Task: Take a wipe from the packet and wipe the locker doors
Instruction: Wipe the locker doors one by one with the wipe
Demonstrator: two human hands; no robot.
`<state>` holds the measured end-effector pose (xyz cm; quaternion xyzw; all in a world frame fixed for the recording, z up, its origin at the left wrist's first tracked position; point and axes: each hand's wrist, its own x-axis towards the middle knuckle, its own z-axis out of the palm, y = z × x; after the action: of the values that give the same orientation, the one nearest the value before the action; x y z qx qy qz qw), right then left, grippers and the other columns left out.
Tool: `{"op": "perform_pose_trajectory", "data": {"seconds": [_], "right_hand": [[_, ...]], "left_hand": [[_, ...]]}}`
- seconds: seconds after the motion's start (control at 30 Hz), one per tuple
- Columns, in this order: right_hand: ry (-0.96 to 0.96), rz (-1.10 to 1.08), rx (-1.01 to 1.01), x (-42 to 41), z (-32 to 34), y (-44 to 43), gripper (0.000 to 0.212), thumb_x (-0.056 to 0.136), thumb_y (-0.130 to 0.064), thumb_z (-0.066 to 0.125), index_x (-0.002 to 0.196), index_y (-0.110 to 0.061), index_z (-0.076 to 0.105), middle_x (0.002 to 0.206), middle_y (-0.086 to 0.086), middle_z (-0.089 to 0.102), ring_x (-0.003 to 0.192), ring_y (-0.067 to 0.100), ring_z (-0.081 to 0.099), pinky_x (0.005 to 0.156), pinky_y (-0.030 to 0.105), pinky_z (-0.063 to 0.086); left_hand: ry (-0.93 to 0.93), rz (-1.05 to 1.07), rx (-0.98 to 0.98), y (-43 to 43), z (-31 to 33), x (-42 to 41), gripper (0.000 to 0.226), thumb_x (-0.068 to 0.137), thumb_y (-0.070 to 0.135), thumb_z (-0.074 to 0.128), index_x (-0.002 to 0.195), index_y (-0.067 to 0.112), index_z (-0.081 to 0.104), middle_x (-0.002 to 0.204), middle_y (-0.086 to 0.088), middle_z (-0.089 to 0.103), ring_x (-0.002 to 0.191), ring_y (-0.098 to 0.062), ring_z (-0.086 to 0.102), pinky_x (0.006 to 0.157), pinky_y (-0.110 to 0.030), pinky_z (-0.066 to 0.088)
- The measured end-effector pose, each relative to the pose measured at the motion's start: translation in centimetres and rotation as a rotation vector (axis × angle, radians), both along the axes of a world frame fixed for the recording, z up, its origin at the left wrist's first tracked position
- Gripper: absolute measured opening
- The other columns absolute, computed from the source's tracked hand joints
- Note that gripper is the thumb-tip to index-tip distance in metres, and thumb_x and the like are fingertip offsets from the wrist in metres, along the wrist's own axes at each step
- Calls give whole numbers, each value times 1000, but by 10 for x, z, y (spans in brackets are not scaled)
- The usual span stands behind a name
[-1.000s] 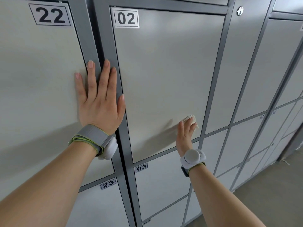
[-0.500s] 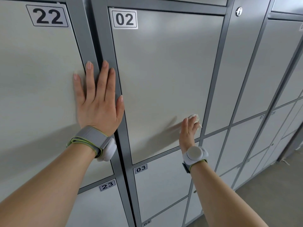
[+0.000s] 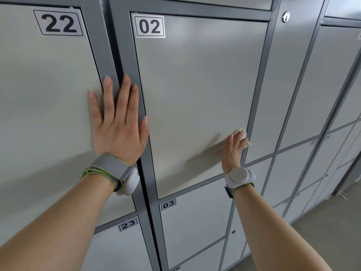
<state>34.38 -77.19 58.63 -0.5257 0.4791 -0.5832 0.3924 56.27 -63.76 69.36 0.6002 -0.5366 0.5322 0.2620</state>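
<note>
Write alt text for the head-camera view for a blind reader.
The right hand presses a crumpled wipe to the lower right of locker door 02. The left hand rests flat across door 22 and the grey frame.

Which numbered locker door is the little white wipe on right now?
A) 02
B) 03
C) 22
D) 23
A: the right hand presses the wipe against the lower right part of the door that carries the 02 label, while the left hand rests flat across door 22 and the grey frame beside it.
</note>
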Motion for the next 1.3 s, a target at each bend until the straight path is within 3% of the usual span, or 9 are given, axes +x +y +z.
{"op": "perform_pose_trajectory", "data": {"seconds": [0.13, 0.23, 0.33, 0.4, 0.47, 0.57, 0.8, 1.07, 1.3], "right_hand": [[34, 3, 90, -5, -32, -2, 63, 100, -45, 26, 150, -26, -8, 156, 0, -23, 145, 16, -13, 116, 34, -2], [103, -22, 275, -12, -52, -2, 66, 100, -47, 23, 151, -16, -5, 158, 11, -10, 146, 25, -6, 116, 38, -4], [50, -30, 419, -16, -46, -2, 71, 95, -59, 23, 151, -21, 0, 158, 13, 0, 145, 28, 8, 116, 46, 5], [31, -30, 311, -17, -31, -5, 70, 96, -56, 25, 151, -20, 2, 158, 12, 0, 145, 25, 6, 116, 43, 7], [-5, -9, 149, -16, -16, -8, 65, 100, -47, 26, 151, -21, -5, 158, 5, -15, 145, 17, -10, 113, 32, -3], [32, -32, 39, -17, -14, -12, 61, 102, -40, 26, 151, -22, -6, 157, -1, -20, 144, 11, -15, 105, 19, -7], [214, -24, 320, -15, -62, -7, 70, 100, -45, 26, 150, -5, 1, 157, 20, 2, 144, 34, 3, 117, 44, 2], [105, 84, 188, -19, -40, 5, 63, 101, -45, 24, 151, -24, -9, 157, 4, -17, 145, 19, -10, 114, 36, -1], [290, 91, 307, 3, -58, 23, 70, 100, -45, 26, 149, -2, 2, 155, 24, 5, 143, 38, 7, 116, 48, 6]], "left_hand": [[-1, 8, 0, -1, 0, -1, 59, 94, 31, 37, 146, 2, 27, 154, -13, 24, 140, -36, 4, 114, -49, -7], [-3, 5, 0, 1, 1, -1, 59, 95, 30, 36, 146, 2, 27, 154, -13, 24, 140, -36, 4, 114, -48, -8], [2, -2, 5, 1, 1, -1, 60, 94, 30, 36, 146, 1, 26, 154, -14, 24, 140, -36, 3, 114, -48, -8], [0, -1, 3, 1, 1, -1, 60, 94, 30, 37, 146, 1, 27, 154, -14, 24, 140, -36, 4, 114, -48, -8], [-2, -3, 4, 0, 1, 0, 60, 94, 30, 37, 145, 1, 27, 154, -14, 24, 140, -36, 4, 114, -48, -8], [-3, -1, 2, 0, 1, 0, 59, 95, 30, 37, 145, 1, 27, 154, -14, 24, 140, -37, 5, 114, -48, -8], [-12, 6, -4, 0, 2, -1, 59, 95, 30, 36, 145, 1, 27, 154, -15, 25, 140, -37, 7, 113, -49, -7], [-12, 5, 2, 0, 1, 0, 60, 94, 30, 38, 146, 2, 25, 154, -14, 24, 140, -37, 7, 113, -49, -6], [7, -14, 45, 4, 4, -1, 60, 93, 30, 38, 145, 2, 26, 154, -14, 24, 140, -36, 7, 113, -48, -9]]}}
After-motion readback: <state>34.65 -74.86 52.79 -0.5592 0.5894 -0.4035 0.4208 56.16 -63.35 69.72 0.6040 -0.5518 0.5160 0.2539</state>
